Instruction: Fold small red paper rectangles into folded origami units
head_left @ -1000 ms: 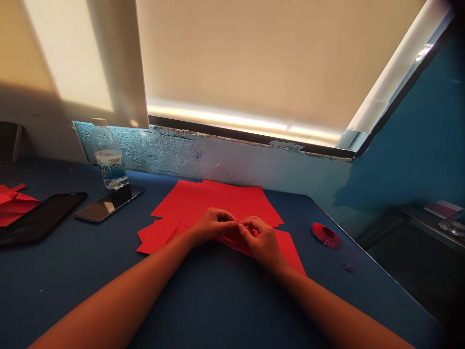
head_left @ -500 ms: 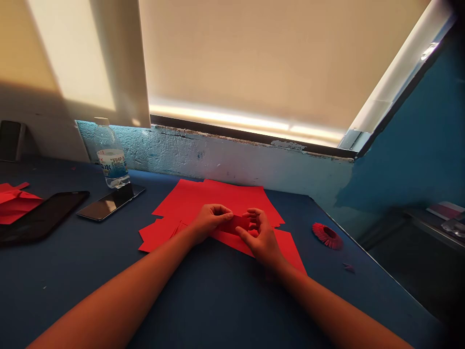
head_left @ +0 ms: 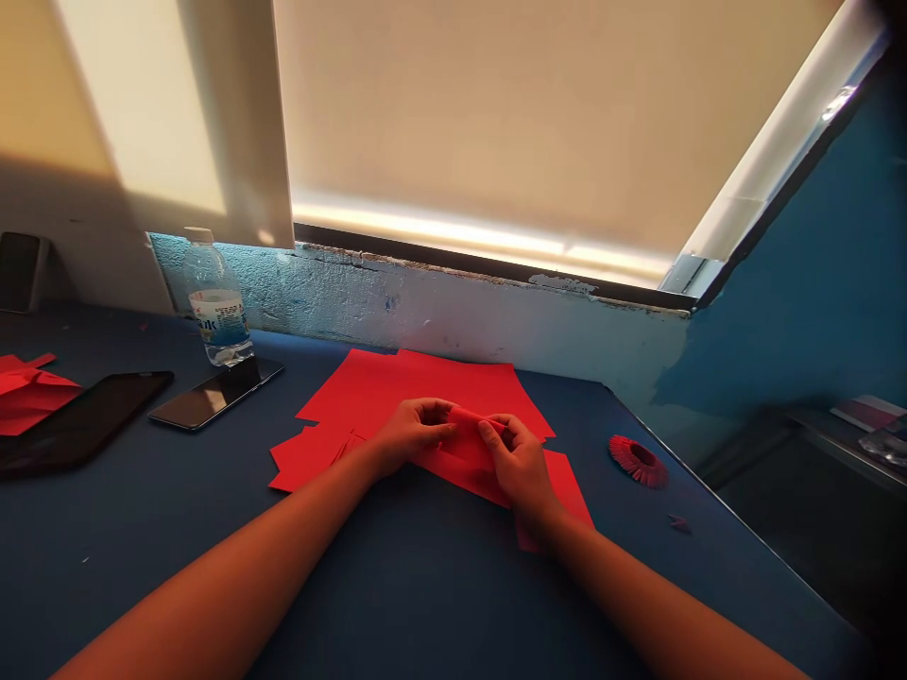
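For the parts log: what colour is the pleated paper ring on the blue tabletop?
Red. The pleated paper ring shows best in the head view.

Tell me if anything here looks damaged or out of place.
The painted wall under the window is chipped and peeling along its top edge, which looks like damage. A small red paper scrap also lies alone on the blue desktop, apart from the red paper sheets.

Your fingers (head_left: 496, 431) hide most of the small red paper fold (head_left: 468, 444). The red scrap (head_left: 678, 524) at four o'clock is too small to identify; the folded red paper (head_left: 28, 397) at nine o'clock runs off the frame.
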Demonstrator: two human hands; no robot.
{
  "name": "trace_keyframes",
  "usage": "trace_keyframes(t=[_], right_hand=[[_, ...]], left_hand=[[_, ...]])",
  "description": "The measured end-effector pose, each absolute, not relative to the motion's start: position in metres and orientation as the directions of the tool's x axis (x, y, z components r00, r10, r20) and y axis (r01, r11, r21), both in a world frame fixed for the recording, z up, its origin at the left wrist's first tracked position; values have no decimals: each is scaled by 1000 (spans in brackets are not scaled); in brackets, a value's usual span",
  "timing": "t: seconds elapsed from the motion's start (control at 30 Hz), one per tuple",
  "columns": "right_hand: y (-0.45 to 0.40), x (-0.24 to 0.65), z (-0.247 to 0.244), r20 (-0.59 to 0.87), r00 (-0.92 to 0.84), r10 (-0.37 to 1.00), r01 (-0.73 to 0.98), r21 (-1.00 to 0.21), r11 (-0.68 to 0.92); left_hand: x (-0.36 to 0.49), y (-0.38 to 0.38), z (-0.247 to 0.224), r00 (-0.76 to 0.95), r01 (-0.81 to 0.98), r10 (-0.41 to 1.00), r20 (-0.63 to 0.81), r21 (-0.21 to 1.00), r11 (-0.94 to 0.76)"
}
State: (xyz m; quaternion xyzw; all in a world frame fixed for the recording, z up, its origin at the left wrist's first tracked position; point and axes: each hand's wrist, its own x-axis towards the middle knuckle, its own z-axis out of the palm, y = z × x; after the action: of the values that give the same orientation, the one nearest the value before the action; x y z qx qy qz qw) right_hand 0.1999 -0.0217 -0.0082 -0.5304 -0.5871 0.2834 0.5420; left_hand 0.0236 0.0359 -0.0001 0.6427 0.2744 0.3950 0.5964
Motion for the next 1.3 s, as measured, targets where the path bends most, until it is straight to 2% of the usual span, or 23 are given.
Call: trace_keyframes(t=[0.13, 0.3, 0.43, 0.57, 0.7, 0.8, 0.93, 1.1, 1.23, 1.3], right_hand=[[-25, 197, -6, 352, 86, 932, 360, -883, 300], [-33, 192, -1, 394, 27, 919, 363, -860, 359], [-35, 192, 0, 363, 98, 927, 377, -875, 303], [-32, 194, -2, 352, 163, 922, 316, -904, 289], [-28, 196, -7, 314, 113, 943, 229, -932, 283], [-26, 197, -10, 371, 153, 916, 312, -898, 312], [-26, 198, -8, 432, 107, 895, 412, -839, 355], [-29, 197, -3, 419, 27, 908, 503, -790, 350], [-30, 196, -3, 378, 41, 925, 506, -806, 307], [-30, 195, -3, 401, 24, 916, 504, -796, 336]], left_hand=[[24, 39, -4, 447, -78, 880, 159, 987, -139], [24, 37, -4, 515, -99, 851, 102, 993, -59], [25, 35, -2, 557, -48, 824, 98, 995, -86], [26, 37, -4, 537, -44, 834, 126, 992, -122], [26, 38, -4, 439, -110, 886, 146, 988, -108], [26, 37, -3, 400, -100, 907, 130, 990, -98], [24, 37, -3, 488, -66, 868, 92, 995, -69], [25, 39, -6, 581, -70, 799, 157, 987, -143], [25, 38, -5, 605, -55, 776, 176, 982, -180], [26, 37, -4, 615, -48, 767, 182, 980, -194]])
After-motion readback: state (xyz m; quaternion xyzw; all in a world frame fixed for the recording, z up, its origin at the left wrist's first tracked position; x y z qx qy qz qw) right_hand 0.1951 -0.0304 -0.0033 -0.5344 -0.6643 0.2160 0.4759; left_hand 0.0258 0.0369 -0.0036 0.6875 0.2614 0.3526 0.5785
